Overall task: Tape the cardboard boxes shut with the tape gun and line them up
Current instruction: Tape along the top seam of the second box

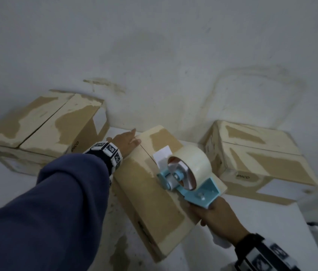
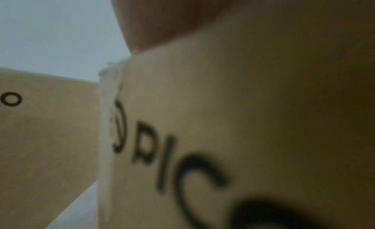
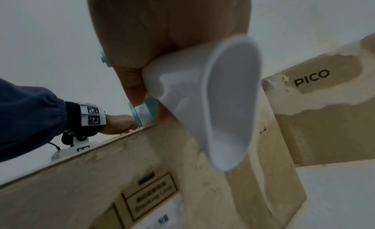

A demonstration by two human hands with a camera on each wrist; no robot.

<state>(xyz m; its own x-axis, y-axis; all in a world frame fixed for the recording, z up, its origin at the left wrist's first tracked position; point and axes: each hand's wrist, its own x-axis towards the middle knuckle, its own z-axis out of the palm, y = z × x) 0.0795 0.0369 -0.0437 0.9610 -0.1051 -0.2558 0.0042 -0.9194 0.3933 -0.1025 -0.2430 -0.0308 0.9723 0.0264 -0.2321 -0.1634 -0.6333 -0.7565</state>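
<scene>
Head view, left to right: we see the left box (image 1: 42,130) against the wall (image 1: 154,45) at the far left of the white worktop (image 1: 7,192), its top flaps closed with a dark seam between them. Next comes our left hand (image 1: 126,141), in a blue sleeve (image 1: 56,202) with a marker band (image 1: 107,151) at the wrist; its fingers lie straight and flat on the far left corner of the middle box (image 1: 154,192), gripping nothing. The middle box sits at an angle on the worktop, its centre seam running from the left hand toward the tape gun (image 1: 185,177). The tape gun rests on top of this box, its clear roll upright in a pale blue frame, with a white tab of tape just beyond the roll on the seam. Our right hand (image 1: 218,218) is wrapped round the tape gun's handle at the near right corner of the middle box; the right wrist view confirms the fingers (image 3: 131,81) curled round the white handle (image 3: 213,96). At far right lies the right box (image 1: 261,153), flaps closed, apart from the middle box and marked "PICO" on its side.
</scene>
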